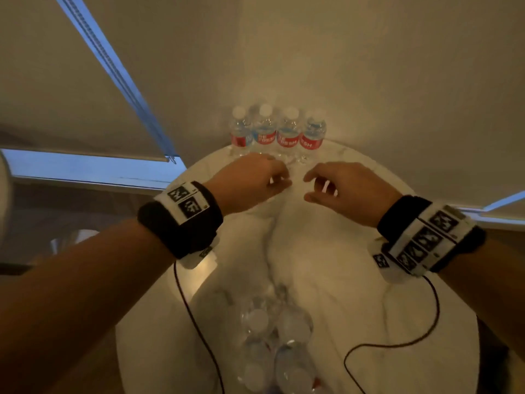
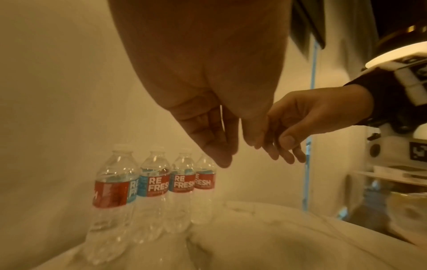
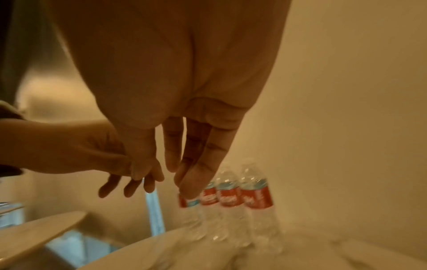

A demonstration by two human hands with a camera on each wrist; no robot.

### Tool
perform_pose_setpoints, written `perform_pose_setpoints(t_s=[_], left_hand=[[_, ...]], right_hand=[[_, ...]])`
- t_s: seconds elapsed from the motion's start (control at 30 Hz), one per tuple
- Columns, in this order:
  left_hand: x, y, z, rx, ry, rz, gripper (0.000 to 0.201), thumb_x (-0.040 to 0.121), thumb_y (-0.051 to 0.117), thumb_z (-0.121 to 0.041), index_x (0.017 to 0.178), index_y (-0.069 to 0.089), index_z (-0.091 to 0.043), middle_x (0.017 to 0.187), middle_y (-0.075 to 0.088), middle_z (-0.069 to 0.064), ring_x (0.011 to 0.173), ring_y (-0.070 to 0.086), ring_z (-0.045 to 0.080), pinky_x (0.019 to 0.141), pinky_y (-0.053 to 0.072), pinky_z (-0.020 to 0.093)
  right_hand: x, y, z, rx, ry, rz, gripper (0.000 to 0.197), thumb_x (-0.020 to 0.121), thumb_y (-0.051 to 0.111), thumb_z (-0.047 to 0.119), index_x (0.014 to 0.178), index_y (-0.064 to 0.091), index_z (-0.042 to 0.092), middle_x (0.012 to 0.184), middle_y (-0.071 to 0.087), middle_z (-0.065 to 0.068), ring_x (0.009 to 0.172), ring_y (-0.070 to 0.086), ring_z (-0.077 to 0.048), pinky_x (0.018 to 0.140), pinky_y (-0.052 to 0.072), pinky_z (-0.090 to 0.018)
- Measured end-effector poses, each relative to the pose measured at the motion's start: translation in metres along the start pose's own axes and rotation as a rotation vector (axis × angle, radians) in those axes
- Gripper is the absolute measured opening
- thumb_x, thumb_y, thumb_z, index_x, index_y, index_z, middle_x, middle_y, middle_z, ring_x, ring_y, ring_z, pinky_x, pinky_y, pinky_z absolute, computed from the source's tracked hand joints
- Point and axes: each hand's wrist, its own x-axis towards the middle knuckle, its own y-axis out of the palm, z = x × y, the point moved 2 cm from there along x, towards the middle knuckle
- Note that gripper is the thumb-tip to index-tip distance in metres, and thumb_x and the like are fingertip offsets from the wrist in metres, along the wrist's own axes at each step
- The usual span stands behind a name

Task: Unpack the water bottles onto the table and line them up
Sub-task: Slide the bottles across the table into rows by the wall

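Note:
Several clear water bottles with red and blue labels stand upright in a row at the far edge of the round white marble table, against the wall. The row also shows in the wrist views, bottles and bottles. My left hand and right hand hover side by side just in front of the row, fingers relaxed and holding nothing. In the left wrist view my left hand hangs above the bottles. A plastic-wrapped pack of bottles sits at the table's near edge.
Thin black cables from my wrist cameras trail over the table. A beige wall rises right behind the bottle row. A window with a roller blind is to the left. A shelf with items stands off to the right.

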Motion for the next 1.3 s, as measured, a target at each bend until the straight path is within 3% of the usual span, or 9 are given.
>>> perform_pose_setpoints(t_s=[0.2, 0.37, 0.57, 0.63, 0.8, 0.9, 1.07, 1.2, 1.3], left_hand=[[-0.12, 0.03, -0.023, -0.119, 0.072, 0.154, 0.027, 0.098, 0.054, -0.044, 0.107, 0.072, -0.026, 0.091, 0.069, -0.005, 0.078, 0.063, 0.011, 0.075, 0.052, 0.033], [-0.171, 0.054, -0.04, -0.245, 0.114, 0.238, 0.037, 0.09, 0.058, -0.061, 0.115, 0.069, -0.035, 0.107, 0.062, -0.013, 0.082, 0.063, 0.004, 0.074, 0.05, 0.018], [-0.167, 0.063, -0.045, -0.312, 0.149, 0.256, 0.041, 0.087, 0.07, -0.048, 0.123, 0.065, -0.029, 0.115, 0.054, -0.009, 0.081, 0.053, 0.001, 0.074, 0.045, 0.009], [-0.159, 0.06, -0.042, -0.301, 0.155, 0.22, 0.036, 0.089, 0.07, -0.038, 0.121, 0.066, -0.023, 0.114, 0.055, -0.004, 0.078, 0.048, -0.001, 0.072, 0.04, 0.007], [-0.107, 0.041, -0.007, -0.257, 0.073, 0.133, 0.033, 0.086, 0.074, -0.032, 0.114, 0.071, -0.016, 0.106, 0.063, 0.004, 0.076, 0.054, 0.009, 0.076, 0.05, 0.025], [-0.063, 0.018, 0.026, -0.165, -0.015, 0.023, 0.031, 0.085, 0.075, -0.032, 0.112, 0.072, -0.017, 0.1, 0.065, 0.004, 0.079, 0.054, 0.011, 0.076, 0.043, 0.024], [0.005, -0.014, 0.075, -0.102, -0.193, -0.134, 0.024, 0.086, 0.071, -0.027, 0.102, 0.072, -0.009, 0.092, 0.064, 0.008, 0.085, 0.06, 0.027, 0.071, 0.036, 0.027], [0.036, -0.025, 0.094, -0.056, -0.265, -0.197, 0.028, 0.088, 0.069, -0.029, 0.106, 0.073, -0.008, 0.085, 0.053, 0.003, 0.077, 0.048, 0.018, 0.069, 0.029, 0.027], [0.045, -0.026, 0.104, -0.05, -0.289, -0.246, 0.029, 0.088, 0.069, -0.029, 0.107, 0.073, -0.007, 0.089, 0.059, 0.009, 0.079, 0.048, 0.02, 0.069, 0.027, 0.026]], right_hand=[[-0.102, 0.048, 0.048, 0.129, -0.22, 0.25, 0.039, 0.086, 0.051, 0.063, 0.111, 0.063, 0.035, 0.091, 0.061, 0.014, 0.076, 0.06, -0.006, 0.072, 0.052, -0.024], [-0.136, 0.083, 0.059, 0.059, -0.274, 0.359, 0.045, 0.086, 0.051, 0.066, 0.12, 0.056, 0.037, 0.105, 0.053, 0.011, 0.082, 0.057, -0.007, 0.07, 0.044, -0.016], [-0.129, 0.089, 0.058, -0.026, -0.264, 0.345, 0.04, 0.091, 0.051, 0.052, 0.123, 0.054, 0.028, 0.112, 0.052, 0.005, 0.081, 0.06, -0.016, 0.075, 0.051, -0.031], [-0.117, 0.079, 0.054, -0.019, -0.242, 0.326, 0.038, 0.091, 0.055, 0.048, 0.12, 0.058, 0.024, 0.109, 0.053, 0.003, 0.078, 0.061, -0.018, 0.073, 0.051, -0.033], [-0.049, 0.052, 0.038, -0.066, -0.185, 0.26, 0.034, 0.09, 0.062, 0.039, 0.119, 0.061, 0.022, 0.107, 0.055, -0.002, 0.083, 0.061, -0.022, 0.075, 0.049, -0.035], [0.009, 0.034, 0.029, -0.116, -0.153, 0.168, 0.034, 0.091, 0.061, 0.035, 0.122, 0.06, 0.021, 0.112, 0.054, -0.005, 0.094, 0.059, -0.026, 0.077, 0.042, -0.03], [0.1, 0.011, 0.022, -0.164, -0.123, 0.05, 0.034, 0.09, 0.064, 0.024, 0.123, 0.061, 0.017, 0.117, 0.056, -0.011, 0.105, 0.058, -0.031, 0.089, 0.046, -0.038], [0.143, 0.007, 0.02, -0.193, -0.076, 0.014, 0.035, 0.092, 0.061, 0.021, 0.128, 0.059, 0.02, 0.117, 0.053, -0.015, 0.101, 0.058, -0.037, 0.084, 0.043, -0.035], [0.158, 0.007, 0.019, -0.199, -0.102, 0.011, 0.032, 0.093, 0.059, 0.019, 0.125, 0.06, 0.019, 0.12, 0.052, -0.017, 0.102, 0.057, -0.039, 0.085, 0.045, -0.038]])
